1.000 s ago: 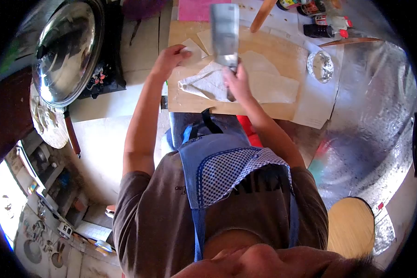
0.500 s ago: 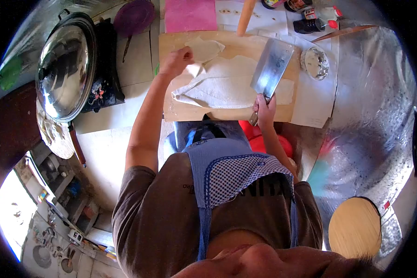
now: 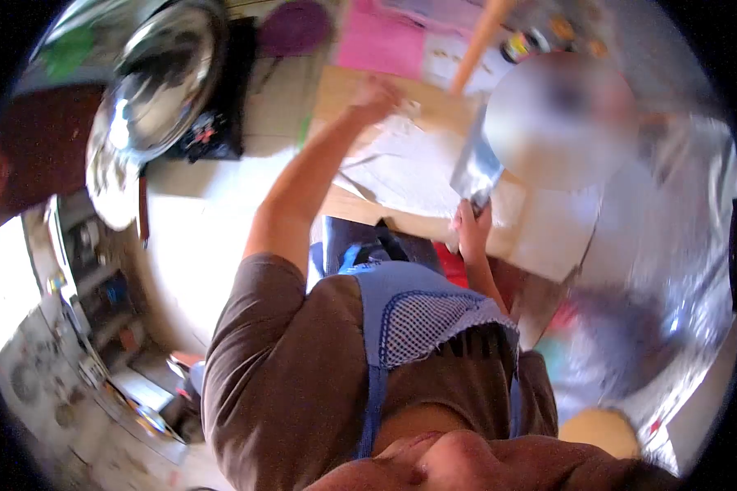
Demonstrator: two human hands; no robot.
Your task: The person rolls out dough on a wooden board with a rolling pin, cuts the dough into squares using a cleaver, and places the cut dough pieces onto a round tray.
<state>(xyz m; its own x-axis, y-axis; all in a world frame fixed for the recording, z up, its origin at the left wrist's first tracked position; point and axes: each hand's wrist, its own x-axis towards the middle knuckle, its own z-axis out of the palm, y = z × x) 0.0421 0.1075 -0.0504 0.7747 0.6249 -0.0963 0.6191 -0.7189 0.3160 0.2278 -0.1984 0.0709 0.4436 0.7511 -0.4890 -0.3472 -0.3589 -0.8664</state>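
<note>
My right hand (image 3: 472, 227) is closed around the handle of a broad cleaver (image 3: 477, 168), its blade pointing away from me over the right part of the cutting board. A thin pale sheet of dough (image 3: 422, 172) lies on the wooden board (image 3: 348, 86), left of the blade and partly under it. Over the board's far left part is my left hand (image 3: 377, 100), beside small whitish scraps of dough. Motion smears its fingers, so whether it grips any dough is unclear.
At the left stands a large pan with a shiny lid (image 3: 168, 78). A rolling pin (image 3: 479, 45) and a pink sheet (image 3: 381, 39) lie beyond the board, with a jar (image 3: 526, 43) farther right. A blurred round patch hides the area right of the cleaver.
The view has shifted and tilted, so the board appears farther right and slanted. My left hand sits farther across the board's far side; the right still holds the cleaver. The loose dough piece looks smaller or covered.
</note>
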